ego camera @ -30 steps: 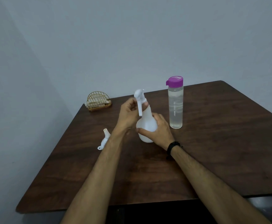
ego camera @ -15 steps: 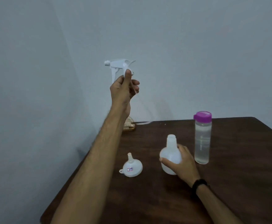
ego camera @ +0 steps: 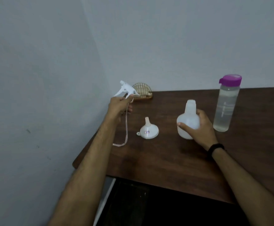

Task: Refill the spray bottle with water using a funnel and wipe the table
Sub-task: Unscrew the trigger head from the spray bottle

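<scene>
Head view: we see the spray bottle [ego camera: 188, 121], a translucent white plastic body w/ a bulbous base and narrow open neck, standing upright on the dark wood-grain table [ego camera: 173, 160], roughly mid-table. The right hand [ego camera: 198, 128] grips its round belly, fingers and thumb curled round the far and near sides; a black band [ego camera: 215, 148] sits on that wrist. The spray head [ego camera: 125, 90], white hard plastic w/ angular trigger and nozzle, is off the bottle and held up near the table's left edge by the left hand [ego camera: 119, 106], fingers curled round its collar; its thin clear dip tube [ego camera: 126, 128] hangs down and bends at the tip near the tabletop. Between the two hands lies a small white funnel [ego camera: 148, 130], cone mouth down, spout pointing up, w/ a tiny sticker and a loop tab on the rim. Right of the spray bottle, just beside the hand, stands a tall clear cylindrical water bottle [ego camera: 226, 108] w/ purple cap, nearly full. At the back left corner sits a domed wire holder [ego camera: 142, 92], gold-toned. Plain matte grey walls behind.
</scene>
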`<state>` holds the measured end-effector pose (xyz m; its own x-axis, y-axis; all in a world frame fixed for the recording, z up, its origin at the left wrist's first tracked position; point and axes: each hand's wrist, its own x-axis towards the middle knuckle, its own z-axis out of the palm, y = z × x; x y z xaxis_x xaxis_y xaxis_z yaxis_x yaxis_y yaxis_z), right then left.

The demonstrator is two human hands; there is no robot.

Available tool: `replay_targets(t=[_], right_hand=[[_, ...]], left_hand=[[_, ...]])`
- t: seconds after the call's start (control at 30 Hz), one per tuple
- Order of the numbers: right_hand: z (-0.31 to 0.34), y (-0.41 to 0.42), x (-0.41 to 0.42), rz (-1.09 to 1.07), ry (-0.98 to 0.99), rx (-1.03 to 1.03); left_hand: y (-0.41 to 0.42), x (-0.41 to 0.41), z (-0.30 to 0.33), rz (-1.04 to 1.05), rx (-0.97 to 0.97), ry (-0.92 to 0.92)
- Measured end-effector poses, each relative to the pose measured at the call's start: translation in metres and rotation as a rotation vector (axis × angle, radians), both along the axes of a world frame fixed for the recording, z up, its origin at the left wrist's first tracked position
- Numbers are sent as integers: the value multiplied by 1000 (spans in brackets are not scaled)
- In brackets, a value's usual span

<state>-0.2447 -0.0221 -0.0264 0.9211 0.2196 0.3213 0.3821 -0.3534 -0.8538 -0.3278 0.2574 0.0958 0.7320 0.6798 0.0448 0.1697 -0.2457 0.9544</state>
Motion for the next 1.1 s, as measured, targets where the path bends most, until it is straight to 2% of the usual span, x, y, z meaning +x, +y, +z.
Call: replay_targets(t=[0.2,0.3,0.43,0.67,0.77,0.83,0.93,1.03,1.1], right_hand=[[-2,2,2,-14,-9,-39],[-2,1,2,-12,-10,-36],[-3,0,3,-11,-3,-32],[-2,0,2,-11,-9,-10],[-2,-1,2,-10,-12,-7],[-2,-1,2,-7,-18,-1],[-3,-1,2,3,-16,11],[-1,-2,0,-9,-36,17],[0,-3,-4,-80,-133,28]], left_hand=[[17,5,-81,97,-131,296],[17,10,-98,116,-117,361],[9,15,-101,123,94,444],[14,24,-92,-30,410,658],[9,23,-84,-53,573,689],[-2,19,-72,-39,729,605],[-32,13,-50,74,847,227],[-75,18,-35,69,744,-184],[-109,26,-34,-63,645,-269]])
